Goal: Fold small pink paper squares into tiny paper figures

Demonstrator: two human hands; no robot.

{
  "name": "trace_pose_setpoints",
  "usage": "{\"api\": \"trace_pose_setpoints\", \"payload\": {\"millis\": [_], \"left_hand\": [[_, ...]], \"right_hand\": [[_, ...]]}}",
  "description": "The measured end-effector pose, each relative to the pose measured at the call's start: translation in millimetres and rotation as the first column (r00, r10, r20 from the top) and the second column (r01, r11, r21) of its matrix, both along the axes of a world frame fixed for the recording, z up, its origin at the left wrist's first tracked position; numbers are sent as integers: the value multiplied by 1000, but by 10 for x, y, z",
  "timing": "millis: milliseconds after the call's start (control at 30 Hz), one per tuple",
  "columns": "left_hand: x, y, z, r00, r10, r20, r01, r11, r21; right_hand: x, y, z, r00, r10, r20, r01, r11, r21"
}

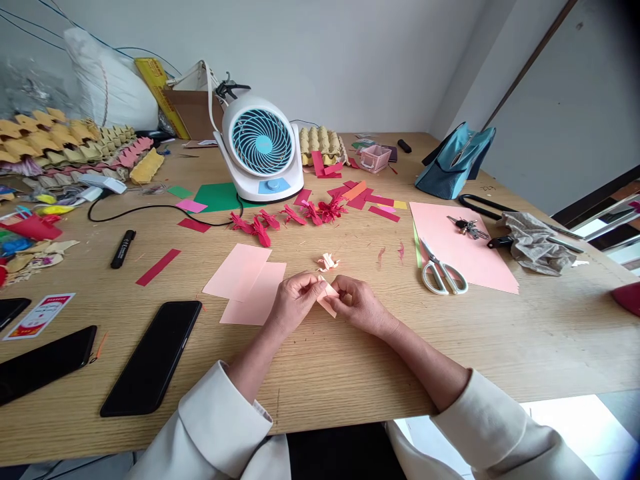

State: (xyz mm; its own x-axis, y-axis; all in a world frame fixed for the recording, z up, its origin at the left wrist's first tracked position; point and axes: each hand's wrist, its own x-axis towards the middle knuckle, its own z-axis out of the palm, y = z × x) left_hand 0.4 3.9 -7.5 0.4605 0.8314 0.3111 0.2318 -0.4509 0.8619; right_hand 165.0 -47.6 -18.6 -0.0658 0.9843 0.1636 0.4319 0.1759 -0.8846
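Observation:
A small strip of pale pink paper (328, 300) is held between my two hands over the wooden table. My left hand (299, 297) pinches its left side, fingers closed. On the other side my right hand (361, 303) grips it between thumb and fingers. Just beyond my fingertips lies a small crumpled pale pink paper piece (328, 261). Two overlapping pink sheets (237, 271) rest left of my left hand. Farther back runs a row of red folded paper flowers (293, 215). White-handled scissors (443, 270) lie to the right, partly on a larger pink sheet (480, 257).
A white fan (263, 150) stands at the back, near green paper (217, 197). Black phones (153, 357) and a marker (123, 249) lie at left. Keys (469, 228), a grey cloth (537, 243) and a blue bag (453, 167) are at right. Egg trays (65, 143) are stacked back left.

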Motion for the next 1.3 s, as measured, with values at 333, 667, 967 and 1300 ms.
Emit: {"api": "trace_pose_setpoints", "payload": {"millis": [333,667,967,1300], "left_hand": [[9,-7,-18,997,79,-24,-77,996,43],[4,-19,37,1000,7,19,-4,989,-151],[-10,28,-79,999,5,39,2,985,-174],[-4,49,-77,994,-58,93,86,939,-333]], "right_hand": [[9,1,-43,999,40,-5,-40,999,-1],[-12,-9,-47,999,29,-27,-30,999,-28],[0,-5,-16,997,3,-73,-8,998,-66],[50,21,62,987,1,-160,-9,999,-51]]}}
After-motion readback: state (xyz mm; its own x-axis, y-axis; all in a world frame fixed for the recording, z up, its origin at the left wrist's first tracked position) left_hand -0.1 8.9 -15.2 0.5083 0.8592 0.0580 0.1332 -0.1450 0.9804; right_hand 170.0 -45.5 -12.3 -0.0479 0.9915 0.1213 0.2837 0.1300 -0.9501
